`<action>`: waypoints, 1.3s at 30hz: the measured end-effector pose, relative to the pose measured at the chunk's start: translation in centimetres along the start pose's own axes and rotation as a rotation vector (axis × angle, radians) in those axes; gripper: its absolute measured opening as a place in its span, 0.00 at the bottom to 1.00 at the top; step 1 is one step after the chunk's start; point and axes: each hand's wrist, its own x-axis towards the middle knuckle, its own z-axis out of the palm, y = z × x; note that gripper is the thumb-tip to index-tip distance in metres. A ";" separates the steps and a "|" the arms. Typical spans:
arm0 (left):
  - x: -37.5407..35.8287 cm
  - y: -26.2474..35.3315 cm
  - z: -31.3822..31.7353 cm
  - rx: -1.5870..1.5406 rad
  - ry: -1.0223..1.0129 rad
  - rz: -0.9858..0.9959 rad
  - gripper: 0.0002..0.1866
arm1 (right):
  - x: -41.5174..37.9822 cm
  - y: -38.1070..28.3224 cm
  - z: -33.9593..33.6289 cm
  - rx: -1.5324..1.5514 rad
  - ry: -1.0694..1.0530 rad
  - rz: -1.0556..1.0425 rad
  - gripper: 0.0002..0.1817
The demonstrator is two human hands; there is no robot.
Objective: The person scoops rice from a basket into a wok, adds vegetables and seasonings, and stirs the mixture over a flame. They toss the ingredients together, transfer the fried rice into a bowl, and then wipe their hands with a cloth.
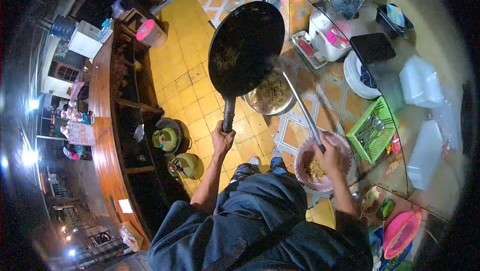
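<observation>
My left hand (222,138) is wrapped round the handle of a large black wok (245,46), which is tilted over a round metal bowl (248,102). Brown food (270,93) fills the bowl, and steam rises near the wok's rim. In my right hand (330,155) is the dark handle of a long metal spatula (302,103), whose far end is beside the bowl. Below that hand, a pink basin (303,173) holds light brown crumbly food (315,168).
To the right are a green basket (367,153) with cutlery, stacked white plates (355,78), a white tray (300,41) and foam boxes (420,83). A wooden counter (107,156) runs along the left, with green gas cylinders (187,163) on the floor beside it.
</observation>
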 end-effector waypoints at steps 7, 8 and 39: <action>-0.9 -0.6 0.9 0.036 -0.089 -0.119 0.21 | 3.7 -0.4 3.2 -0.089 -0.053 -0.193 0.30; -0.9 0.2 0.7 0.053 -0.095 -0.140 0.21 | 3.6 1.4 2.4 -0.091 -0.055 -0.199 0.30; -2.4 0.8 -0.4 0.013 0.038 -0.117 0.14 | -0.6 5.7 -2.7 -0.269 0.200 -0.528 0.30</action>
